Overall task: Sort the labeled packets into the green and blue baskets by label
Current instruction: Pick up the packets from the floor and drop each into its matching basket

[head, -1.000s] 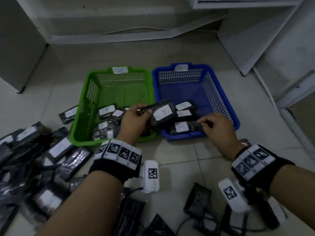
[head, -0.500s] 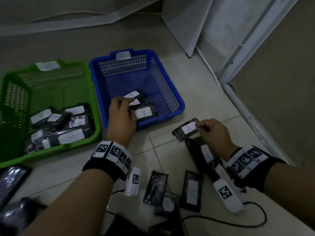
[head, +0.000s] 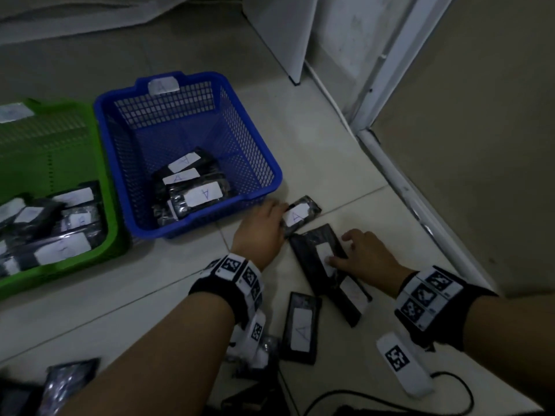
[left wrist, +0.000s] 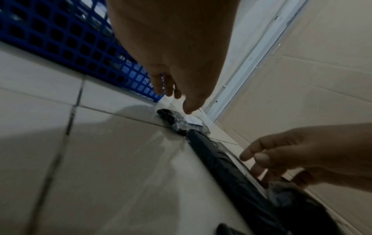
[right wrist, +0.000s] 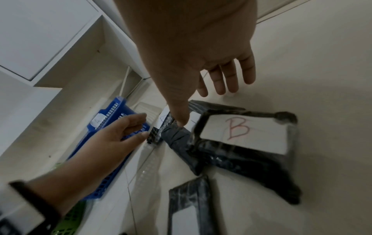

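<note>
The blue basket [head: 192,223], tagged A, holds several black packets [head: 195,190] with A labels. At the left, the green basket [head: 45,274] holds several more [head: 69,217]. On the floor by the blue basket's front right corner lies a black packet labelled A [head: 295,217]. My left hand [head: 270,217] reaches it with straight fingers at its near edge, not gripping. My right hand [head: 357,250] lies open over a long black packet [head: 312,253], thumb on its white label. In the right wrist view a packet marked B [right wrist: 241,135] lies just below that hand [right wrist: 201,79].
Another A-labelled packet [head: 301,328] lies on the tiles between my forearms, with more dark packets at the bottom left [head: 66,382]. A black cable [head: 450,382] loops at the bottom right. A white door frame and threshold [head: 390,163] run along the right.
My left hand left the blue basket, leaving a packet there, and moved right to the floor packet labelled A. My right hand let go of that packet and shifted onto the long packet nearer me.
</note>
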### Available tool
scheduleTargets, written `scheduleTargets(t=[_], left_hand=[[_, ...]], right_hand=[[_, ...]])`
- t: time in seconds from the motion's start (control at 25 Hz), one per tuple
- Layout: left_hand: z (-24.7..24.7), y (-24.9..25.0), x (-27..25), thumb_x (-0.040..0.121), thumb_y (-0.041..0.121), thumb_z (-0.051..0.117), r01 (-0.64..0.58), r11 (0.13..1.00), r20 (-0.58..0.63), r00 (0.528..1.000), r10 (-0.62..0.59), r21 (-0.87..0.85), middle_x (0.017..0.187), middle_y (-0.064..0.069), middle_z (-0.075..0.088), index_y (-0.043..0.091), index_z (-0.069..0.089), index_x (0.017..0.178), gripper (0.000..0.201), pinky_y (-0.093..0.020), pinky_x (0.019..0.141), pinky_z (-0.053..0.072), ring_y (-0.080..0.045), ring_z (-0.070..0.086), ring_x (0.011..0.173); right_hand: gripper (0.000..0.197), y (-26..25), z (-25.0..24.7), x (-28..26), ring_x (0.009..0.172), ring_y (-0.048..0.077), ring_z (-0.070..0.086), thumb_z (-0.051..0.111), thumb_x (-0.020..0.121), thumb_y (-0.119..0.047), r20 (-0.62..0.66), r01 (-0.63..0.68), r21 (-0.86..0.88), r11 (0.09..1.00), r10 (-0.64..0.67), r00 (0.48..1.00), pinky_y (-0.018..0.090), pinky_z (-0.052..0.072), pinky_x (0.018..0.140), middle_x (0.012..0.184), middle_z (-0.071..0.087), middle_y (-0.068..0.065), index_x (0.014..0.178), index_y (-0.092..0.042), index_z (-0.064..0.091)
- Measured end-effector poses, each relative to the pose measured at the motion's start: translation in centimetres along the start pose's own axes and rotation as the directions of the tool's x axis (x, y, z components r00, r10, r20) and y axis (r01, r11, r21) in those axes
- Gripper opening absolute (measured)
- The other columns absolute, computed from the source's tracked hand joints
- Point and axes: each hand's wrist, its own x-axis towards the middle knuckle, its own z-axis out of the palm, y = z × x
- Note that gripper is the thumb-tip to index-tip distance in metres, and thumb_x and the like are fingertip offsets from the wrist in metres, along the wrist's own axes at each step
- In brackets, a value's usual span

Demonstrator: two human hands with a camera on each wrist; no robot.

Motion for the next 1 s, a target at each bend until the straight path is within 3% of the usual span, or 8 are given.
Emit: scheduleTargets(t=[0.12, 0.28, 0.4, 0.52, 0.68, 0.8, 0.88, 1.0], left_hand=[[1.4, 0.6, 1.1, 0.091, 0.021, 0.050, 0.150, 0.985, 0.089, 0.983, -0.158, 0.091, 0.136, -0.012, 0.044, 0.017, 0.033, 0.142, 0.054, -0.040, 0.097, 0.040, -0.033, 0.045, 0.119], [1.3, 1.3, 0.6, 0.086, 0.019, 0.059, 0.235, 0.971, 0.020, 0.972, -0.234, -0.050, 0.130, -0.016, 0.041, 0.012, 0.044, 0.133, 0.049, -0.042, 0.089, 0.044, -0.037, 0.050, 0.110], [-0.3, 1.6, -1.3, 0.084, 0.010, 0.059, 0.023, 0.969, -0.124, 0.991, -0.055, -0.247, 0.119, -0.010, 0.045, 0.011, 0.053, 0.121, 0.038, -0.037, 0.082, 0.050, -0.029, 0.055, 0.099], [-2.7, 2.0, -3.1, 0.084, 0.007, 0.056, -0.136, 0.952, -0.300, 0.953, 0.049, -0.275, 0.113, -0.004, 0.045, 0.013, 0.050, 0.127, 0.043, -0.024, 0.083, 0.047, -0.013, 0.051, 0.096], [-7.5, 0.5, -2.4, 0.084, 0.004, 0.057, -0.063, 0.872, -0.551, 0.796, -0.250, -0.486, 0.115, -0.002, 0.051, 0.010, 0.048, 0.126, 0.043, -0.006, 0.092, 0.035, -0.006, 0.048, 0.104], [-11.2, -3.7, -2.2, 0.085, 0.008, 0.058, 0.033, 0.783, -0.583, 0.649, -0.490, -0.621, 0.111, -0.001, 0.058, 0.013, 0.052, 0.118, 0.035, -0.022, 0.091, 0.046, -0.012, 0.055, 0.100], [-12.2, -7.1, -2.7, 0.085, 0.012, 0.057, 0.151, 0.752, -0.514, 0.644, -0.567, -0.641, 0.111, -0.003, 0.058, 0.016, 0.054, 0.116, 0.032, -0.034, 0.092, 0.049, -0.016, 0.056, 0.098], [-12.5, -10.9, -3.6, 0.083, 0.020, 0.058, 0.322, 0.742, -0.357, 0.720, -0.595, -0.588, 0.112, -0.009, 0.059, 0.022, 0.057, 0.111, 0.028, -0.044, 0.092, 0.050, -0.022, 0.059, 0.098]], right_hand=[[0.083, -0.1, 0.7, -0.8, 0.108, 0.029, 0.050, 0.073, 0.064, -0.063, -0.022, 0.056, -0.088, 0.995, -0.059, 0.998, 0.037, 0.048, 0.085, 0.118, 0.049, 0.012, 0.126, -0.017, 0.045], [0.089, -1.0, 1.6, -0.1, 0.108, 0.032, 0.051, 0.079, 0.058, -0.058, -0.015, -0.006, -0.160, 0.987, 0.004, 1.000, 0.039, 0.047, 0.087, 0.117, 0.051, 0.012, 0.126, -0.014, 0.043], [0.060, -1.4, 1.6, 0.5, 0.095, 0.029, 0.055, 0.078, 0.066, -0.047, -0.001, 0.023, 0.037, 0.999, -0.023, 1.000, 0.034, 0.047, 0.073, 0.106, 0.054, 0.014, 0.105, -0.011, 0.050], [0.024, -2.8, 0.6, -0.1, 0.080, 0.023, 0.052, 0.067, 0.084, -0.027, -0.066, 0.189, 0.309, 0.932, -0.177, 0.982, 0.029, 0.033, 0.059, 0.087, 0.054, 0.007, 0.087, -0.012, 0.048], [0.008, -6.0, -1.2, -1.4, 0.067, 0.020, 0.059, 0.067, 0.086, -0.021, -0.211, 0.313, 0.638, 0.704, -0.231, 0.950, 0.030, 0.044, 0.059, 0.081, 0.067, 0.009, 0.088, -0.016, 0.061], [0.008, -9.1, -2.7, -1.4, 0.045, 0.012, 0.049, 0.065, 0.088, -0.020, -0.287, 0.380, 0.719, 0.582, -0.249, 0.925, 0.023, 0.037, 0.039, 0.070, 0.063, 0.006, 0.092, -0.013, 0.062], [0.012, -11.5, -3.7, -0.6, 0.044, 0.012, 0.051, 0.062, 0.090, -0.019, -0.333, 0.419, 0.740, 0.527, -0.254, 0.908, 0.023, 0.039, 0.038, 0.069, 0.062, 0.007, 0.097, -0.009, 0.061], [0.017, -15.4, -4.8, 1.6, 0.055, 0.022, 0.058, 0.057, 0.092, -0.015, -0.321, 0.414, 0.774, 0.479, -0.266, 0.909, 0.028, 0.048, 0.042, 0.078, 0.066, 0.014, 0.105, -0.004, 0.061]])
